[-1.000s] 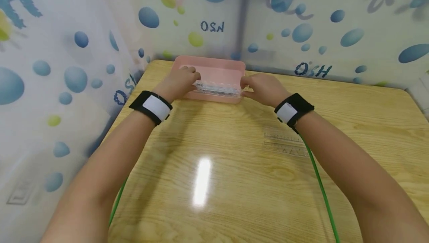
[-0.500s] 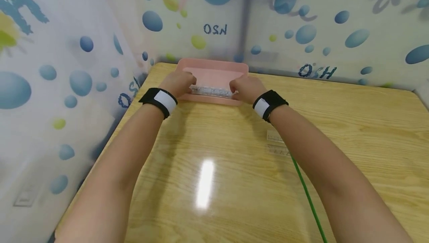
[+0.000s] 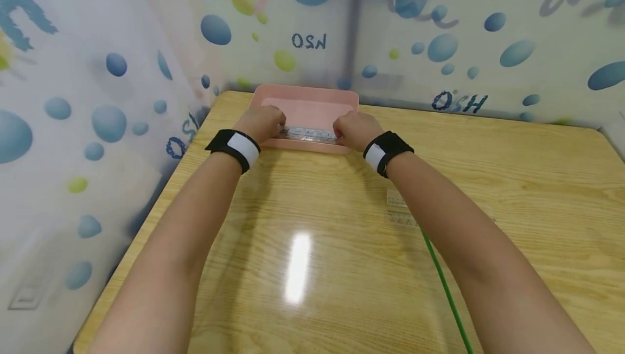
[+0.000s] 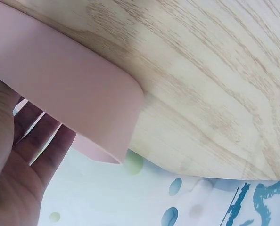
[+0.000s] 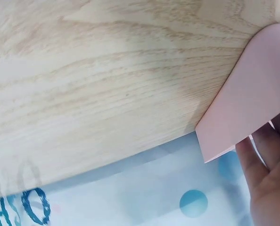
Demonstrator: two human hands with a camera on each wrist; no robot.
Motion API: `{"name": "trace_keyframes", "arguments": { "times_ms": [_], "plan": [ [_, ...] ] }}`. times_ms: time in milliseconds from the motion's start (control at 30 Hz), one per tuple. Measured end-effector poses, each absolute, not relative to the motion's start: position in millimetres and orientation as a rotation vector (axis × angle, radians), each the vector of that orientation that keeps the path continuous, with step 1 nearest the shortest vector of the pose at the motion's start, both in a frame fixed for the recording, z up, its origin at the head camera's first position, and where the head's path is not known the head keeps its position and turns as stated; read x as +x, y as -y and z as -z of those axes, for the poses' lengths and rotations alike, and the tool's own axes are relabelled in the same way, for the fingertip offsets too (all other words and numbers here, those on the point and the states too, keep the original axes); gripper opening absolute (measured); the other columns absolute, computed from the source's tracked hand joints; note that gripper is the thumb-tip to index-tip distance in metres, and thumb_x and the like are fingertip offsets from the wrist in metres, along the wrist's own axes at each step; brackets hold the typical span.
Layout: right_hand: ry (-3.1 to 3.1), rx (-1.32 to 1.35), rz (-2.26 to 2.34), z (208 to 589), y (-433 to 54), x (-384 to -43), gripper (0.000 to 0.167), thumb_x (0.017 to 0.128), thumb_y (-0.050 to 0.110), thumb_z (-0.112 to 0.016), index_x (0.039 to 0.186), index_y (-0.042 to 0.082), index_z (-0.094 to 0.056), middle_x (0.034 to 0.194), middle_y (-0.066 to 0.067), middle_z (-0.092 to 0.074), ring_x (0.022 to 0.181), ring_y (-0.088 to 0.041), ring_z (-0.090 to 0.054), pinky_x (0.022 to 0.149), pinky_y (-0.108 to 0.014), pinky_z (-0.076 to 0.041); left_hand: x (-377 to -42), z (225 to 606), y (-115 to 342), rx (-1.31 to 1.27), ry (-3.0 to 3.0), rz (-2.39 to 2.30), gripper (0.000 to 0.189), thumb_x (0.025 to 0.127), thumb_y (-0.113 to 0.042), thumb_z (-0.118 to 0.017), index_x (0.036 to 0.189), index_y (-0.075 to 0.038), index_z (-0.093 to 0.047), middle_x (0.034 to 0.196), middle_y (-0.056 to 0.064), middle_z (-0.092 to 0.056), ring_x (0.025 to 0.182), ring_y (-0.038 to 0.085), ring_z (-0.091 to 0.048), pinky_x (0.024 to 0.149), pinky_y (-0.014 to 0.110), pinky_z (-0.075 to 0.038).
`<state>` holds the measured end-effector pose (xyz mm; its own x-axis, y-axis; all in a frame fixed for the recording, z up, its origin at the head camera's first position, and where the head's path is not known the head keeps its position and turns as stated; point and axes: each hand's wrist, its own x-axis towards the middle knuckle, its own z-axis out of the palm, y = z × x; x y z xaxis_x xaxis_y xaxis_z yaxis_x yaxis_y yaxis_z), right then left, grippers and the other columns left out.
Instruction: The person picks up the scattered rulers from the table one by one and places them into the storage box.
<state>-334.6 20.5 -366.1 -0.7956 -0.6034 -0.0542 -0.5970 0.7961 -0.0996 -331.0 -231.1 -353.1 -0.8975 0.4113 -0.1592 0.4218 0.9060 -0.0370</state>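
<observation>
left hand (image 3: pixel 261 123) + right hand (image 3: pixel 358 130) hold clear strip (image 3: pixel 310 135) | near tray's front edge (image 3: pixel 307 147)

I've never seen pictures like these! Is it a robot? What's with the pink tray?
No robot here: these are a person's left hand and right hand. The wide pictures come from a camera worn on the head, looking down. The two close ones come from a camera on each wrist. On the wooden table sits the pink tray. Nearer the person is a clear ruler, partly hidden by the right arm. Inside the tray is a see-through strip, maybe another ruler. Both hands seem to hold it, one at each end, but the tray's wall hides their fingertips in the wrist pictures.
</observation>
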Motion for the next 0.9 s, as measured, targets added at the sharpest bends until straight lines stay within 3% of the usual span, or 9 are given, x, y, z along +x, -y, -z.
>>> {"name": "trace_keyframes", "arguments": {
  "times_ms": [367, 533, 667, 900],
  "plan": [
    [-2.867, -0.966, 0.134, 362.4, -20.1, -333.8, 0.012, 0.095, 0.019, -0.077, 0.091, 0.007, -0.079, 0.090, -0.008, -0.076, 0.077, -0.022, -0.064, 0.076, -0.038, -0.057, -327.8, 354.6, 231.1, 0.627, -2.959, 0.043, 0.024, 0.098, -0.002, -0.067, 0.120, 0.002, -0.075, 0.123, 0.019, -0.074, 0.119, 0.033, -0.069, 0.106, 0.045, -0.054],
    [-2.776, -0.978, 0.214, 358.6, -28.5, -331.3, 0.019, 0.099, 0.019, -0.072, 0.108, 0.004, -0.081, 0.110, -0.013, -0.078, 0.096, -0.027, -0.074, 0.092, -0.043, -0.060, -325.3, 357.5, 233.7, 0.569, -2.939, -0.088, 0.025, 0.100, -0.009, -0.067, 0.122, 0.000, -0.075, 0.124, 0.019, -0.074, 0.120, 0.034, -0.069, 0.106, 0.048, -0.054],
    [-2.762, -0.962, 0.305, 353.4, -40.5, -326.3, 0.029, 0.102, 0.020, -0.067, 0.122, 0.001, -0.076, 0.126, -0.018, -0.074, 0.114, -0.033, -0.071, 0.101, -0.048, -0.057, -319.0, 356.5, 231.6, 0.594, -2.976, -0.095, 0.024, 0.103, -0.013, -0.064, 0.119, 0.001, -0.075, 0.120, 0.021, -0.075, 0.114, 0.034, -0.070, 0.101, 0.048, -0.056],
    [-2.814, -0.924, 0.470, 345.9, -66.5, -304.4, 0.032, 0.103, 0.019, -0.066, 0.128, 0.000, -0.072, 0.127, -0.019, -0.073, 0.119, -0.036, -0.068, 0.104, -0.051, -0.054, -301.0, 346.8, 207.7, 0.629, -3.035, -0.123, 0.028, 0.105, -0.018, -0.061, 0.124, -0.001, -0.071, 0.121, 0.019, -0.071, 0.114, 0.033, -0.069, 0.097, 0.047, -0.057]
  ]
}}
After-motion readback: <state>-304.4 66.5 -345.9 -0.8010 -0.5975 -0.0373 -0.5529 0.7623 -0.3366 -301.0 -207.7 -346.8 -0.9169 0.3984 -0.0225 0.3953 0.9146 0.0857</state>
